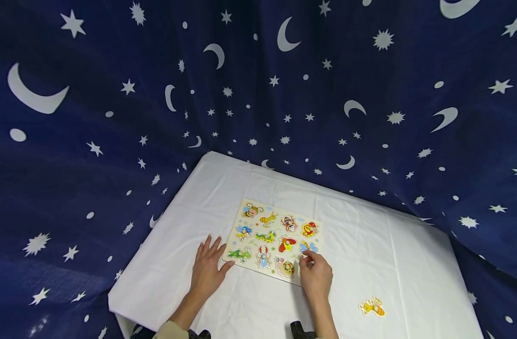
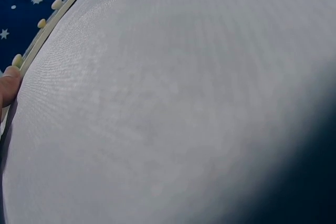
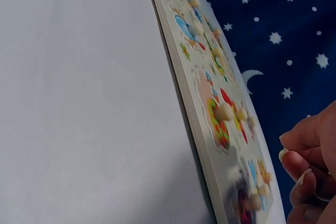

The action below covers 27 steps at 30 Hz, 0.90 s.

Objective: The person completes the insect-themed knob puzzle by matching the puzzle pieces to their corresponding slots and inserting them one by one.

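Note:
A knob puzzle board [image 1: 250, 269] with colourful insect pieces lies on the white table. My left hand [image 1: 208, 268] rests flat beside the board's left edge, fingers spread, its thumb touching the near left corner. In the left wrist view only the thumb [image 2: 9, 85] shows against the board's edge. Over the near right corner is my right hand [image 1: 316, 278], its fingers loosely bent with nothing visible between them. Below those fingers, a dark red piece [image 3: 244, 205] with a wooden knob sits at the corner. A snail piece [image 1: 285, 267] lies beside it. One loose yellow insect piece [image 1: 372, 307] lies right of my right hand.
The white cloth-covered table [image 1: 368, 254] extends right of the board. A dark blue curtain [image 1: 258, 94] with moons and stars hangs around it. Black straps or mounts [image 1: 301, 329] show at the wrists by the near table edge.

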Available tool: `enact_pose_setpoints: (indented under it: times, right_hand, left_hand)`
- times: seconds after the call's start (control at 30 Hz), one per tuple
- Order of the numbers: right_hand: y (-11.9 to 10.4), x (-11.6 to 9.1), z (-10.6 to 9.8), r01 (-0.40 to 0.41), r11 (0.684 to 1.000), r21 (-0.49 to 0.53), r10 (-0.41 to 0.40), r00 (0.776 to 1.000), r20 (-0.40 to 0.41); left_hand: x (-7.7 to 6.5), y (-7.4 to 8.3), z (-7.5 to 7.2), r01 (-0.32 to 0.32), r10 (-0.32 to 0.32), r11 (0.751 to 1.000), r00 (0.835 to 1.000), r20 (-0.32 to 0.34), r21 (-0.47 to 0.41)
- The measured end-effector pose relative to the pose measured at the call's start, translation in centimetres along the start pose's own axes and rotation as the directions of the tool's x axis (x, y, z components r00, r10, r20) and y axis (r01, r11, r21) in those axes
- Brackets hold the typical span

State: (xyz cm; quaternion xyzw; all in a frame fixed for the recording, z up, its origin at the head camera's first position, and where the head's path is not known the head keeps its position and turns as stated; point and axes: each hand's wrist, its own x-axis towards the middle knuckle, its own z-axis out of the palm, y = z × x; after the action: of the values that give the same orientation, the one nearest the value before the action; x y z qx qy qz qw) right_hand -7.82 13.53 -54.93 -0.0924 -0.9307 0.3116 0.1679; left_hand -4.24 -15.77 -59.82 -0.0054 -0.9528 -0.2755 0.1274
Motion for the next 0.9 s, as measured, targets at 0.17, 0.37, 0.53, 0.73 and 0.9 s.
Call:
enact_pose_setpoints:
  times: [0.17, 0.37, 0.53, 0.73, 0.9]
  right_hand:
    - [0.7, -0.1, -0.8, -0.024, 1.000, -0.014, 0.024, 1.000, -0.012]
    - [1.9, -0.4, -1.1, -0.044, 0.998, -0.037, 0.043, 0.999, -0.032]
    - [2.9, -0.7, -1.4, -0.051, 0.997, -0.052, 0.047, 0.997, -0.062]
    - [4.5, -0.9, -2.4, -0.098, 0.990, -0.099, 0.090, 0.993, -0.082]
    - [5.6, -1.0, -3.1, -0.111, 0.985, -0.133, 0.096, 0.989, -0.114]
  left_hand:
    - [-0.1, 0.0, 0.0, 0.010, -0.010, 1.000, 1.000, 0.004, 0.004]
    - [-0.1, -0.1, 0.0, 0.019, -0.019, 1.000, 1.000, 0.016, 0.011]
    - [-0.1, 0.0, 0.1, 0.021, -0.022, 1.000, 1.000, 0.022, 0.015]
    - [-0.2, 0.0, 0.1, 0.002, -0.002, 1.000, 1.000, 0.001, 0.006]
    - [-0.1, 0.0, 0.1, -0.014, 0.013, 1.000, 1.000, -0.015, -0.007]
